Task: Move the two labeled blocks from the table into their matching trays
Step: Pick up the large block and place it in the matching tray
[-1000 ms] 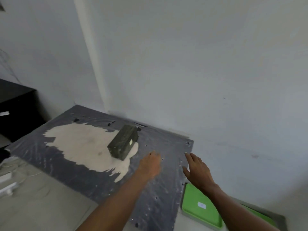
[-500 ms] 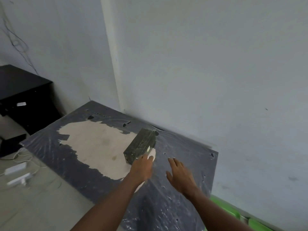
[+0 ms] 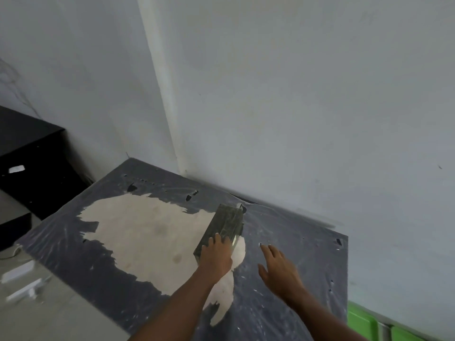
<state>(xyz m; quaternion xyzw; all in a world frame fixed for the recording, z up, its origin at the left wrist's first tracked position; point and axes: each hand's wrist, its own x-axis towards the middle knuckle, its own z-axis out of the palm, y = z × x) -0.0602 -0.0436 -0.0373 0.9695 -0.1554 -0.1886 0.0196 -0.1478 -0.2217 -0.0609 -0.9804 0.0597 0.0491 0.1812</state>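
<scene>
**Block under our left hand**

Block [image 3: 222,228] lies lengthwise on the counter [image 3: 295,242], near the wall. Our left hand [image 3: 216,257] rests on its near end, fingers draped but not yet clasped, seemingly to grip it. Our right hand [image 3: 279,267] hovers spread and empty beside it, ready to help. Green trays [image 3: 362,323] wait at far right.

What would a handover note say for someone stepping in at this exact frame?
Left hand: laid on the near end of the dark block, fingers spread over its top, no closed grasp visible.
Right hand: open, empty, over the table to the block's right.
Block: lying on the table near the wall, small pale label on its right side. Only one block is in view.
Green trays: beside the table's right edge, only partly in frame.
Done: nothing visibly placed. Left: grip this block, carry it to its matching tray; find the second block.
</scene>
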